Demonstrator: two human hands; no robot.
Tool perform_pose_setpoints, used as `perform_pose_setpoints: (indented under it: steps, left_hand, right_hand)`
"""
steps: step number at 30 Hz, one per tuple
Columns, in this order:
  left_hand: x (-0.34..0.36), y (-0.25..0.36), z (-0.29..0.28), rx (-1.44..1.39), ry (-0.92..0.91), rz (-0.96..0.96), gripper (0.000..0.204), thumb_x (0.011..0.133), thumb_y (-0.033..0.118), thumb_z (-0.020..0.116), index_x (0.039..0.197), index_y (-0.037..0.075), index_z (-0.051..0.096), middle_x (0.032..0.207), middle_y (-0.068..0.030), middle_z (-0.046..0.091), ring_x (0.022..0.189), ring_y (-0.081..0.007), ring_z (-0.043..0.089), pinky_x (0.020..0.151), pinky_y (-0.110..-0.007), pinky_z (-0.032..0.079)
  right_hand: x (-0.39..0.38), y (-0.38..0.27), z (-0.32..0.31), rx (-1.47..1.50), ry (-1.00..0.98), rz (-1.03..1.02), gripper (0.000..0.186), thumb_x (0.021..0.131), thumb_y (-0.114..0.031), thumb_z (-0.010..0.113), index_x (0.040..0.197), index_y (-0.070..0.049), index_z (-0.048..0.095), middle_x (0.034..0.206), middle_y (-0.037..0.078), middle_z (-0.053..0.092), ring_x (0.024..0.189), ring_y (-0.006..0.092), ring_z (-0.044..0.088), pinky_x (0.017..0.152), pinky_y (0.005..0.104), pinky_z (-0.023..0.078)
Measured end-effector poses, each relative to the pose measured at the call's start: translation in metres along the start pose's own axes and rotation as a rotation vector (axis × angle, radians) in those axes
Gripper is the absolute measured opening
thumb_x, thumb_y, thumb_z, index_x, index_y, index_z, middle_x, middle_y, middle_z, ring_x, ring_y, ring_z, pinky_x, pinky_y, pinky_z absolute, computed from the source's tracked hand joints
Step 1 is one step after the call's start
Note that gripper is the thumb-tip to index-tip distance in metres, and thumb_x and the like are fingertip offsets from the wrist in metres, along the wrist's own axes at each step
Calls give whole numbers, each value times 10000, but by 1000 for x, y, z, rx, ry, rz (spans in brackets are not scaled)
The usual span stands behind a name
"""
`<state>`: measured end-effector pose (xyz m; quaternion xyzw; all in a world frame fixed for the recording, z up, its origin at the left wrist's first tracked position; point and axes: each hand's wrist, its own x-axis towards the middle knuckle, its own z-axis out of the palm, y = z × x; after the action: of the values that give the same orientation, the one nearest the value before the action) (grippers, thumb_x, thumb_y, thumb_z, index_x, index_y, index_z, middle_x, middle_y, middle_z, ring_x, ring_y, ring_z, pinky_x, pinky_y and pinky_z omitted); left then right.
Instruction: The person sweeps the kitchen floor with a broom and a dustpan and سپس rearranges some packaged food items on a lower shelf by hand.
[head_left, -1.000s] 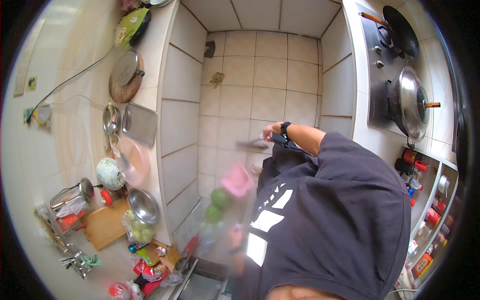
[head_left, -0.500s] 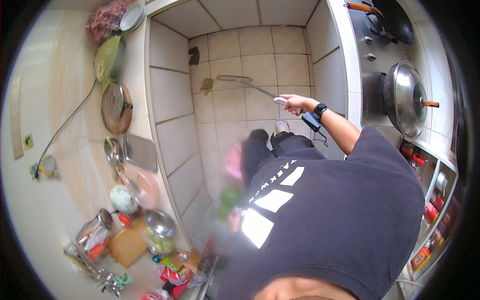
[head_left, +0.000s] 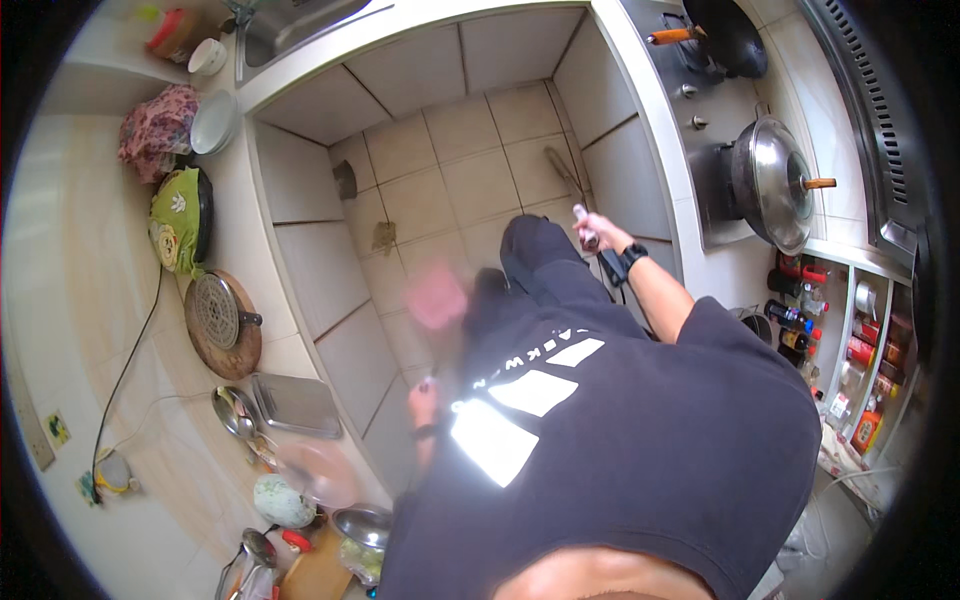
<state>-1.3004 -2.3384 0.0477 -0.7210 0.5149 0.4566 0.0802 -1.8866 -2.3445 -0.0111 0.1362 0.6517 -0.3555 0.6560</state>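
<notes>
- Two bare hands showed. The right hand (head_left: 600, 234), right of centre, had its fingers clamped on the grip of one white-handled tool (head_left: 581, 214), whose narrow head reached the floor at upper centre.
- The left hand (head_left: 424, 402), below centre, was blurred; I could not tell whether its fingers were apart or closed on anything.
- One pink scoop (head_left: 437, 298), also blurred, was near centre, just above the left hand.
- One brownish clump (head_left: 383, 236) lay on the tiled floor (head_left: 480, 185), left of the person's legs.
- Two pans sat at upper right: a black wok (head_left: 728, 35) and a pan under a steel lid (head_left: 778, 185), its contents hidden.
- At lower left, a small steel bowl (head_left: 236, 408) held utensils, and a bag (head_left: 362, 562) held pale green round items.
- A rack at right held many bottles and jars, too crowded to count.
- One pale green melon (head_left: 283, 500) lay at lower left, beside a pink basin (head_left: 320, 474).
- The dark-clothed legs (head_left: 545, 255) stood between scoop and tool; the torso covered the lower middle.
</notes>
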Motion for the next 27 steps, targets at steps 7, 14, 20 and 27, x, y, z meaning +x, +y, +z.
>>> perform_pose_setpoints:
  steps: [7, 14, 20, 27]
  left_hand:
    - [45, 95, -44, 210, 157, 87, 304, 791, 330, 608, 988, 106, 670, 872, -195, 650, 837, -382, 611, 715, -439, 482]
    - [61, 204, -90, 230, 166, 20, 359, 812, 285, 619, 1099, 70, 640, 922, -187, 663, 870, -323, 641, 761, -378, 484]
    - [94, 251, -101, 228, 140, -59, 377, 820, 290, 619, 1101, 38, 635, 920, -184, 670, 864, -310, 647, 769, -375, 485]
    - [152, 255, -90, 253, 109, -84, 371, 803, 332, 628, 1092, 101, 649, 954, -156, 668, 916, -306, 636, 796, -388, 487]
  right_hand:
    - [25, -100, 23, 624, -17, 97, 132, 803, -48, 535, 772, -95, 416, 530, -5, 488, 416, 96, 461, 372, 216, 374]
    - [174, -185, 108, 106, -114, -144, 121, 790, -97, 534, 685, -114, 475, 528, -10, 491, 402, 127, 491, 370, 295, 422]
    - [223, -187, 223, -187, 113, -168, 86, 728, -58, 566, 745, 26, 564, 667, 134, 582, 612, 208, 611, 496, 337, 495]
    - [127, -237, 214, 374, -493, 191, 148, 792, -81, 519, 699, -105, 407, 541, -29, 421, 415, 69, 426, 369, 218, 351]
